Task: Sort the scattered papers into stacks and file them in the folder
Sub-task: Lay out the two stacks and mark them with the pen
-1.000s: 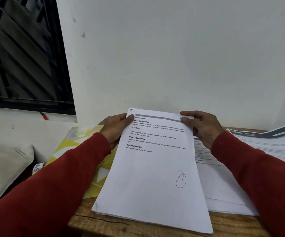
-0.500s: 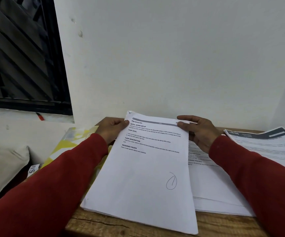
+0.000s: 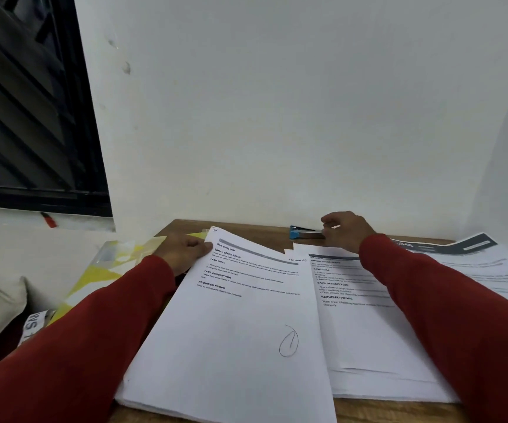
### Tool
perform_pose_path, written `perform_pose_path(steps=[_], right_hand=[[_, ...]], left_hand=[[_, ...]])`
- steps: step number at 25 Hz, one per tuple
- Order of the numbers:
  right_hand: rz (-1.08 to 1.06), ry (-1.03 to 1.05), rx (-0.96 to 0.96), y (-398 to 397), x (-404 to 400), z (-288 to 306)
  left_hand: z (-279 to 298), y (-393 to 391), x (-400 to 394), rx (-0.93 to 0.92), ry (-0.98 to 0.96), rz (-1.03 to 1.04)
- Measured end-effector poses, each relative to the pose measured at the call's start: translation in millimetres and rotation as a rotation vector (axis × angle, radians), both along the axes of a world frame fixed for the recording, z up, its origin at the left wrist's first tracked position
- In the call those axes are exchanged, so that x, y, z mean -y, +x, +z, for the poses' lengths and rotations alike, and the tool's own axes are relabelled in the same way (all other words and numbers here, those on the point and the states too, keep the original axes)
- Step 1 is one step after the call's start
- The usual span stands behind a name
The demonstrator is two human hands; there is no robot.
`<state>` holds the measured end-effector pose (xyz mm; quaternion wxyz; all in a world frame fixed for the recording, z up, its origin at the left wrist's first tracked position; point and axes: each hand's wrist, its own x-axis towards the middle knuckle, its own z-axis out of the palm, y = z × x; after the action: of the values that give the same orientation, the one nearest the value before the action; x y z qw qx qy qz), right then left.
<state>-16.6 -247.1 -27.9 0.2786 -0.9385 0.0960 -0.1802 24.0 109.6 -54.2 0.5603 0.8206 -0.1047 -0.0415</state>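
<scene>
Presently, stack point(image 3: 231, 331): light, limp; left hand point(image 3: 182, 253) pinches far-left corner; right hand point(image 3: 345, 232) grips stapler point(image 3: 303, 232); lift by edges.

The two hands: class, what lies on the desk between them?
In the head view, the top of the paper stack lies between the left hand and the right hand.

Red sleeves point(image 3: 94, 325), white papers point(image 3: 234, 340), blue stapler point(image 3: 300, 232), yellow-and-white patterned folder point(image 3: 106, 270), brown table point(image 3: 246, 228).

White printed paper stack point(image 3: 231, 331) overlapping a second stack point(image 3: 365, 331) (yellow folder point(image 3: 100, 270) at left)
</scene>
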Motion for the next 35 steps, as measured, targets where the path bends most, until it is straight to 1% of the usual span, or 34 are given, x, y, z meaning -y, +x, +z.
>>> perform_pose_path(steps=[1, 3, 7, 10, 13, 15, 16, 18, 19, 21, 22, 24, 28, 31, 35], right_hand=[[0.004, -0.107, -0.065, 7.4, -2.4, 0.0], [0.006, -0.234, -0.172, 21.8, -8.0, 0.4], [-0.009, -0.299, -0.302, 52.7, -15.2, -3.8], [-0.015, -0.305, -0.272, 65.7, -12.3, -8.7], [0.024, -0.171, -0.154, 61.0, -8.0, -7.8], [0.162, -0.129, -0.035, 53.3, -12.6, 6.5], [0.264, -0.092, -0.010, 48.5, -18.6, 18.3], [0.470, -0.020, -0.040, 37.2, -37.1, 43.8], [0.541, -0.043, -0.067, 32.0, -46.7, 55.7], [0.620, -0.192, -0.116, 23.6, -64.7, 74.4], [0.641, -0.254, -0.132, 20.6, -72.5, 80.9], [0.672, -0.302, -0.161, 15.1, -84.4, 90.0], [0.640, -0.391, -0.170, 10.8, -102.4, 98.7], [0.622, -0.399, -0.133, 8.4, -109.8, 101.4], [0.597, -0.460, -0.120, 7.2, -114.9, 102.6]], left_hand=[[1.0, -1.1, 1.6, 0.008, 0.001, -0.008], [-0.1, -2.5, 5.9, 0.015, -0.014, -0.037], [0.9, -2.2, 9.5, 0.028, -0.066, -0.072], [0.1, -0.6, 9.3, 0.060, -0.051, -0.086], [-3.1, 0.5, 8.9, 0.075, -0.071, -0.091], [-3.8, 0.1, 9.8, 0.097, -0.084, -0.092], [-3.9, 1.0, 10.8, 0.122, -0.079, -0.081], [-2.5, -1.0, 13.1, 0.207, -0.074, -0.071], [-1.2, -3.5, 14.1, 0.267, -0.085, -0.090], [-0.6, -5.9, 15.8, 0.347, -0.138, -0.134], [-0.5, -6.8, 16.2, 0.355, -0.154, -0.138], [0.6, -9.1, 18.0, 0.375, -0.158, -0.134], [2.8, -13.3, 21.8, 0.393, -0.168, -0.132], [3.1, -14.5, 23.3, 0.411, -0.162, -0.131], [4.5, -15.5, 23.9, 0.407, -0.149, -0.133]])
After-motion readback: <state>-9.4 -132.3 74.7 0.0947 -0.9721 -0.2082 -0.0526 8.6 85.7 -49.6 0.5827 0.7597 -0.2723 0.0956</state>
